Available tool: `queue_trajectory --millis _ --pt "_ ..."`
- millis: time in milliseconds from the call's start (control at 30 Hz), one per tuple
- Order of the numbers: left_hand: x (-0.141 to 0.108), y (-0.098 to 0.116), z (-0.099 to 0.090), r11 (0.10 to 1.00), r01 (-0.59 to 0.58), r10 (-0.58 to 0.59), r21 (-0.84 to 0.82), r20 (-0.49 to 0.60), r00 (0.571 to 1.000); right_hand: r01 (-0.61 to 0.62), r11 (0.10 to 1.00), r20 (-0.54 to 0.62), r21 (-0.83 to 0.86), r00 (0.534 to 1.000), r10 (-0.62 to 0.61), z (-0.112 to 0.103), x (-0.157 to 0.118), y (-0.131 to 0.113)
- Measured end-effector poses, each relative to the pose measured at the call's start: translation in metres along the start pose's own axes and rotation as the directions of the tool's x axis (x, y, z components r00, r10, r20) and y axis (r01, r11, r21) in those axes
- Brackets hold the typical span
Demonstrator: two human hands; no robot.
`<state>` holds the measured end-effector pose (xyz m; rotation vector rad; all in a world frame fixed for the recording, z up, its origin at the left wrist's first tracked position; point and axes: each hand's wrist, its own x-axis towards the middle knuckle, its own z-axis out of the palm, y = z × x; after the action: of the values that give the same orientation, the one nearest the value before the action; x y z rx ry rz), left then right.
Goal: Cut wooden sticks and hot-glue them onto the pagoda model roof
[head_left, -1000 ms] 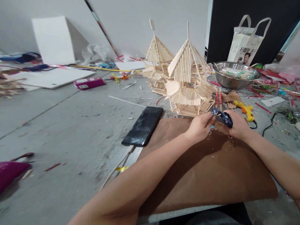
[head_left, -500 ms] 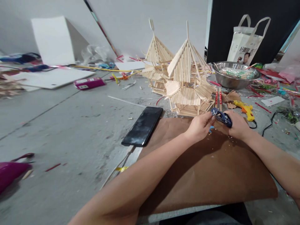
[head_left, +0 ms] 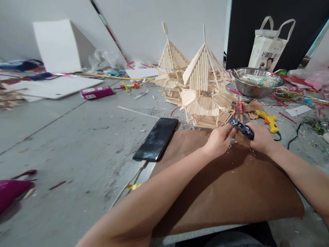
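My right hand is closed around a dark blue tool, whose exact kind is hard to make out. Touching or nearly touching the tool's left end, my left hand has its fingers pinched together; anything between them is too small to name. Both hands are above the far part of a brown sheet, where small crumbs lie. Just beyond them stands a pagoda-like model of pale wooden sticks, with a second one behind it to the left.
A black phone with a cable lies left of the sheet. To the right are a yellow glue gun, a metal bowl and a white bag. A magenta box and white board lie left.
The view has shifted very slightly. The blue tool looks narrower, its handles nearer each other, while both hands stay in almost the same place.
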<state>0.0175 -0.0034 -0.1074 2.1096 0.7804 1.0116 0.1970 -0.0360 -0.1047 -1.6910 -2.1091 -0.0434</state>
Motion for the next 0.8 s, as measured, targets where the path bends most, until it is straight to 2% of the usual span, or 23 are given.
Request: queue_trajectory --millis 167,300,500,800 --pt "0.001 -0.0029 0.0009 0.999 0.035 -0.035 -0.033 0.006 0.999 -0.038 0.997 0.038 -0.074 0.998 0.041 -0.0023 0.0011 -0.0025" --pt "0.0025 -0.0014 -0.0009 0.999 0.047 -0.047 0.01 -0.017 0.999 -0.074 0.991 0.076 -0.11 0.994 0.083 -0.0023 0.0021 -0.0015" --pt "0.003 0.003 -0.0031 0.995 0.061 -0.058 0.073 -0.052 0.997 -0.022 0.995 0.084 -0.1 0.996 0.031 0.0009 0.0025 0.0028" --pt "0.0021 -0.0022 -0.001 0.997 0.014 -0.007 0.079 -0.083 0.996 0.061 0.997 -0.013 -0.044 0.998 -0.062 0.0062 0.0016 0.0063"
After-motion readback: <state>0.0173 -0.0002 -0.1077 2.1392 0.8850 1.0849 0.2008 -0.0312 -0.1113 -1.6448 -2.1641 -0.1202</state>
